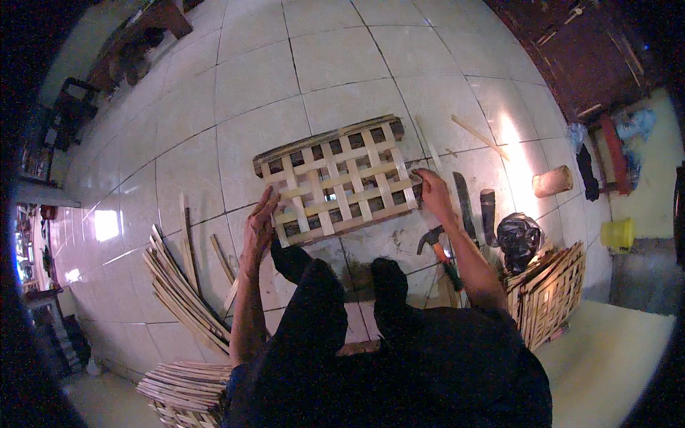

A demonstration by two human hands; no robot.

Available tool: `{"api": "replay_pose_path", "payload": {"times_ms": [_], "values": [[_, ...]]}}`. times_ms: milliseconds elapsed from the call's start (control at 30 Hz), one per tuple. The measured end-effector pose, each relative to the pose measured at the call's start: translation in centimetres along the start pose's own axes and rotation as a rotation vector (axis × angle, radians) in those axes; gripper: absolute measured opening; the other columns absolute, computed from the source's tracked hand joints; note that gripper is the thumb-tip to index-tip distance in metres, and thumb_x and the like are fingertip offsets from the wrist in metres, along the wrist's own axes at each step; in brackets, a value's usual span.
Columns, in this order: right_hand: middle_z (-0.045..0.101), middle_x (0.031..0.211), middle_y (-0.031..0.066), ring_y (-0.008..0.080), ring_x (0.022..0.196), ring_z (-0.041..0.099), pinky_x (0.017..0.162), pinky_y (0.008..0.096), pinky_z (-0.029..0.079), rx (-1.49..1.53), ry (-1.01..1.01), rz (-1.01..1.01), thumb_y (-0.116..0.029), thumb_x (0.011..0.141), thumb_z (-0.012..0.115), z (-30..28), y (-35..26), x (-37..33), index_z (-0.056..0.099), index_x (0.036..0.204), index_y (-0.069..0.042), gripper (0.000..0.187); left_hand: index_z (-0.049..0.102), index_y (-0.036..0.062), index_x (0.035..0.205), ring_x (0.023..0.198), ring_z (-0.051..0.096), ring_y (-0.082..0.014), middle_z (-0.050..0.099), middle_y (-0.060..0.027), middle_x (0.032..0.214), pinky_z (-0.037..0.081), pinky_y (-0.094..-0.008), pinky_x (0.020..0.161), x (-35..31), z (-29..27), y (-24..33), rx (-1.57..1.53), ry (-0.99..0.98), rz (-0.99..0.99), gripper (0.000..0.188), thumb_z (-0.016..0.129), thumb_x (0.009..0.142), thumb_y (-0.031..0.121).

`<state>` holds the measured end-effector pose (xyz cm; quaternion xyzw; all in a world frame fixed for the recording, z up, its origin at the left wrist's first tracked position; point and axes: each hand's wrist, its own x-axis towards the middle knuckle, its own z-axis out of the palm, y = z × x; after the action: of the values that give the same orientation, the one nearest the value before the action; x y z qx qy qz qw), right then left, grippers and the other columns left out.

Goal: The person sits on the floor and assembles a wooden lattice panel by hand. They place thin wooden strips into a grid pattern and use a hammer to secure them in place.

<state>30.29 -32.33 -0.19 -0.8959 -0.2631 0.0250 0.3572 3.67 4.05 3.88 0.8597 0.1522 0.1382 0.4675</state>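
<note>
Currently, a woven panel (340,193) of pale flat strips lies slightly tilted on the tiled floor (328,57), just in front of the person's dark-clothed legs (314,307). Gaps show between the crossing strips, and a dark wooden bar (325,144) runs along the panel's far edge.

The left hand (260,220) is at the panel's left edge, its fingers close together and stretched forward; whether it grips the edge cannot be told. The right hand (434,191) reaches the right edge, fingertips bent toward the strip ends, but whether they pinch them is too small to tell.

Beside the right forearm lie a hammer (431,240), a long dark blade (463,202) and a short dark cylinder (488,216). Farther right are a black plastic bag (519,239) and a wooden block (553,181), with a stack of woven panels (553,296) nearer the person. Left of the left forearm, long loose strips (182,292) fan out, and another stack (182,372) sits at the lower edge.
</note>
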Motion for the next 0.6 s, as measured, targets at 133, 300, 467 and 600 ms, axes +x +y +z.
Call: {"api": "replay_pose_path", "payload": {"times_ms": [133,300,467,600], "values": [[0.065,0.105,0.0185,0.0344,0.098,0.062,0.085,0.0394,0.049,-0.041,0.100,-0.014,-0.003,0.088,0.047,1.2,2.3,-1.3,0.062,0.109,-0.006,0.026,0.055,0.0049,0.127,0.118,0.055,-0.0301,0.048,-0.0171,0.137,0.048,-0.0366,0.094,1.6,0.7,-2.6,0.106,-0.007,0.051,0.037,0.043,0.092,0.000],[0.065,0.101,0.0187,0.0331,0.093,0.063,0.081,0.0396,0.049,0.011,0.230,0.040,-0.014,0.094,0.047,1.4,-0.4,-0.6,0.062,0.109,-0.006,0.023,0.057,-0.0032,0.118,0.101,0.062,-0.0259,0.061,-0.0168,0.117,0.051,-0.0350,0.083,2.0,2.5,-1.9,-0.039,0.416,-0.137,0.029,0.052,0.093,0.012],[0.065,0.100,0.0194,0.0336,0.090,0.064,0.079,0.0402,0.050,0.025,0.024,0.158,-0.028,0.096,0.048,1.7,-3.0,2.7,0.061,0.110,-0.003,0.032,0.053,-0.0040,0.117,0.090,0.063,-0.0181,0.065,-0.0126,0.103,0.052,-0.0301,0.074,3.1,2.1,-2.4,-0.644,0.240,-0.392,0.033,0.058,0.092,0.017],[0.066,0.099,0.0193,0.0332,0.087,0.064,0.076,0.0408,0.050,-0.098,0.128,0.113,-0.033,0.096,0.048,4.0,-2.5,3.7,0.059,0.112,-0.002,0.037,0.060,0.0009,0.105,0.082,0.060,-0.0125,0.066,-0.0067,0.095,0.052,-0.0289,0.075,4.1,3.3,2.3,-1.019,0.397,-0.514,0.025,0.059,0.093,0.023]]}}
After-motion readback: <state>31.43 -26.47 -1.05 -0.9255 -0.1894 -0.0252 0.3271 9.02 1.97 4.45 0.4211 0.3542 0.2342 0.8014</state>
